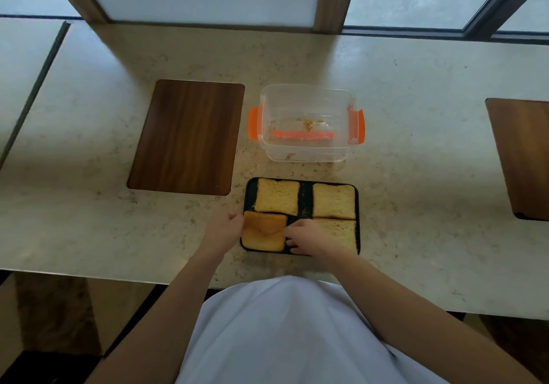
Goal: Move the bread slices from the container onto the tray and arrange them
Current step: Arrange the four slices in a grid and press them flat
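Note:
A black tray [306,197] lies near the counter's front edge with several bread slices on it. Two pale slices [277,195] [334,200] fill its far half. A darker crust slice [263,230] sits in the near left corner. My left hand [223,229] touches that slice's left edge, and my right hand [307,236] presses its right edge with spread fingers. My right hand partly covers another pale slice [344,229] in the near right corner. The clear container [306,122] with orange clips stands behind the tray, holding only crumbs.
A dark wooden board [187,137] lies left of the container. Another wooden board [523,154] sits at the right edge. Windows run along the back of the stone counter [416,145]. My white shirt fills the bottom of the view.

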Demonstrator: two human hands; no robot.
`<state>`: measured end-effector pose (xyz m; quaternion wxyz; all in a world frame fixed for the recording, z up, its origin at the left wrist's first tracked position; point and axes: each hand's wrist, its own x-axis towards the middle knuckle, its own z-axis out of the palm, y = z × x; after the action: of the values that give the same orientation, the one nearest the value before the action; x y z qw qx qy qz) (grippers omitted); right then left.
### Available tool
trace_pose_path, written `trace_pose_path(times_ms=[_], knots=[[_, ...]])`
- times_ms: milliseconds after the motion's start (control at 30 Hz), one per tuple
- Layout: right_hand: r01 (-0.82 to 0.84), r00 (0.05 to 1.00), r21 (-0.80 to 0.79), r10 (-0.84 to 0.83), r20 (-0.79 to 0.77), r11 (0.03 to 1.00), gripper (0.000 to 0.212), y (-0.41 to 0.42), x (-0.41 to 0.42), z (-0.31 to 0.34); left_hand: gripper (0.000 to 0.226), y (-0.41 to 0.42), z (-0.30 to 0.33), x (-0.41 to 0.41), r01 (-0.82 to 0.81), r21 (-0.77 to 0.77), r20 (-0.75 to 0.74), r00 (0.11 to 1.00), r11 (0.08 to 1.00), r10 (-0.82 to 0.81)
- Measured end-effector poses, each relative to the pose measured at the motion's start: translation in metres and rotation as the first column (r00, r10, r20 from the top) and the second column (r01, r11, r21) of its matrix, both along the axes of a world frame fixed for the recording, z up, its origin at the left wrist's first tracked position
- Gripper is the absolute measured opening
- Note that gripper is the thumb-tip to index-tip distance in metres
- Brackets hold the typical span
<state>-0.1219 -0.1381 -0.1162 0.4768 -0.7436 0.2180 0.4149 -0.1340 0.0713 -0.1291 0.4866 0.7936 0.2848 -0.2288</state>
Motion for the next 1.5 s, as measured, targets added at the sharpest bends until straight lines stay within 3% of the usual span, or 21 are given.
trace_pose_path(times_ms=[67, 167, 500, 600, 667, 767, 833, 967, 1200, 1500], knots=[[-0.006, 1.0, 0.007, 0.006, 0.01, 1.0, 0.006, 0.0, -0.003, -0.001, 0.011, -0.002, 0.002, 0.0, -0.021, -0.01, -0.006, 1.0, 1.0, 0.021], [-0.015, 1.0, 0.0, 0.015, 0.023, 1.0, 0.006, -0.005, -0.004, -0.002, 0.011, -0.005, 0.002, 0.001, -0.028, -0.028, -0.021, 0.999, 0.999, 0.027], [-0.039, 0.999, -0.035, 0.038, -0.013, 0.999, 0.025, -0.019, 0.0, 0.006, 0.015, -0.016, 0.011, -0.001, 0.005, -0.085, -0.055, 0.998, 0.996, -0.009], [0.007, 0.999, -0.056, -0.005, 0.039, 0.998, 0.031, -0.033, 0.011, 0.009, 0.02, -0.021, 0.021, 0.008, 0.003, -0.03, 0.024, 1.0, 1.0, -0.002], [0.066, 0.986, -0.139, -0.042, 0.164, 0.988, 0.031, -0.051, 0.022, 0.011, 0.016, -0.033, 0.032, 0.02, 0.032, -0.021, 0.097, 0.995, 0.999, -0.029], [0.134, 0.952, -0.296, -0.039, 0.304, 0.946, 0.043, -0.08, 0.036, 0.011, 0.022, -0.067, 0.042, 0.041, 0.122, -0.036, 0.073, 0.99, 0.992, -0.12], [0.154, 0.954, -0.328, -0.053, 0.295, 0.932, 0.058, -0.093, 0.041, 0.008, 0.017, -0.097, 0.042, 0.051, 0.241, -0.06, 0.049, 0.97, 0.969, -0.238], [0.145, 0.969, -0.313, -0.071, 0.236, 0.939, 0.069, -0.098, 0.042, 0.004, 0.044, -0.142, 0.038, 0.069, 0.368, 0.023, 0.022, 0.929, 0.929, -0.369], [0.16, 0.969, -0.313, -0.089, 0.229, 0.936, 0.065, -0.103, 0.042, -0.004, 0.034, -0.16, 0.032, 0.077, 0.343, 0.06, -0.107, 0.936, 0.937, -0.336], [0.168, 0.972, -0.29, -0.109, 0.209, 0.942, 0.066, -0.102, 0.044, -0.006, 0.04, -0.164, 0.027, 0.079, 0.244, -0.034, -0.18, 0.952, 0.969, -0.246]])
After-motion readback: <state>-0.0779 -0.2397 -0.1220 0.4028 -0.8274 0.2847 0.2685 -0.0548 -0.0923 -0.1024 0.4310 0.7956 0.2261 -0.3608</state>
